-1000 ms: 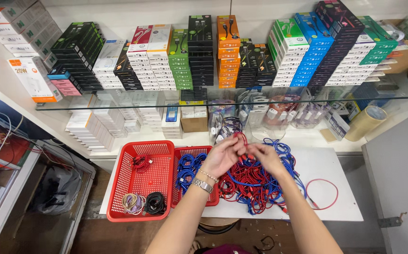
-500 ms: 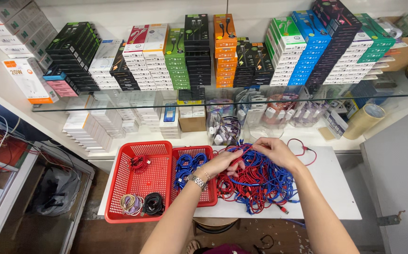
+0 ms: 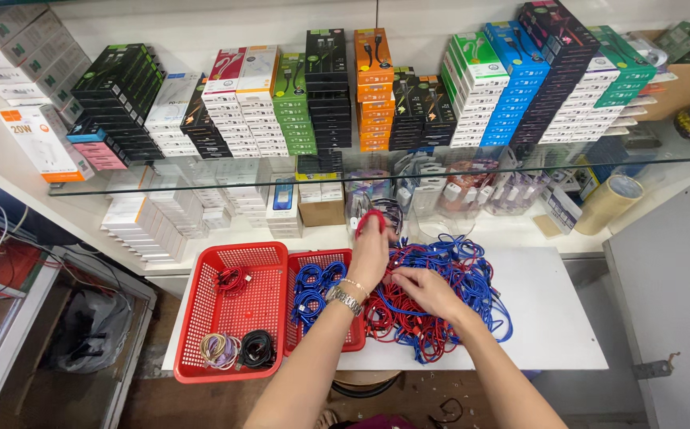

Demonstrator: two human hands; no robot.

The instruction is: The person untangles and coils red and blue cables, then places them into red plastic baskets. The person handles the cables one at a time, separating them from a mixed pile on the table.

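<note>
We note our left hand [image 3: 370, 253] closed on a coiled red cable [image 3: 371, 220]; beside it, our right hand [image 3: 424, 290], fingers half-curled, presses the red-and-blue cable pile [image 3: 448, 306].

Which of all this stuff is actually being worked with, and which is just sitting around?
In use:
left hand lifting a red cable
right hand on the tangled cable pile
red baskets

Lying about:
stacked boxes
tape roll

Red baskets [image 3: 234, 314] perforated plastic (glossy); shelf [image 3: 202, 179] clear glass; wristwatch [image 3: 345, 299] metal.
</note>
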